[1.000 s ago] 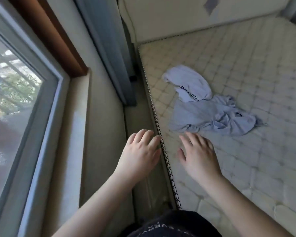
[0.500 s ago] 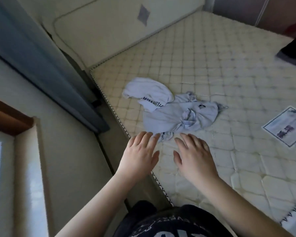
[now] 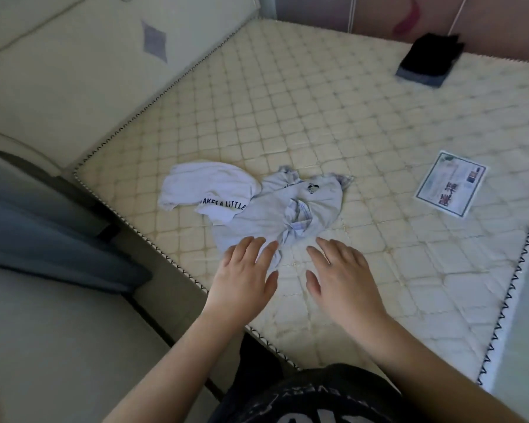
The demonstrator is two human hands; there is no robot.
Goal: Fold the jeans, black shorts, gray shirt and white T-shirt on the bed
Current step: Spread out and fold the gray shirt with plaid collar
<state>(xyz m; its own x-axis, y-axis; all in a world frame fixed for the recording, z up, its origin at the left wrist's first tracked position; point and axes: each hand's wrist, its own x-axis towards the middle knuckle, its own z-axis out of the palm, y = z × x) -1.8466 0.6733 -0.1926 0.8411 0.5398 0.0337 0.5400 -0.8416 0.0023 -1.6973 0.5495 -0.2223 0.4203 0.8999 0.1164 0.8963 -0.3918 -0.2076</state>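
Observation:
A crumpled gray shirt (image 3: 275, 213) with a small dark chest mark lies on the bare quilted mattress (image 3: 333, 117). A crumpled white T-shirt (image 3: 205, 189) with dark lettering lies beside it on the left, its hem overlapping the gray one. At the far right corner the black shorts (image 3: 431, 54) sit folded on top of the folded jeans (image 3: 417, 77). My left hand (image 3: 245, 276) is spread flat, its fingertips over the gray shirt's near edge. My right hand (image 3: 342, 276) is spread flat over bare mattress just right of that shirt. Neither holds anything.
A printed card (image 3: 451, 183) lies on the mattress at the right. The cream headboard (image 3: 89, 62) runs along the left side, with a gray curtain (image 3: 43, 227) and a wall at lower left. The mattress's piped edge (image 3: 507, 300) runs down the right.
The view has swung right from the window to the bed. Both hands have moved forward over the mattress, and the left hand's fingertips now reach the gray shirt.

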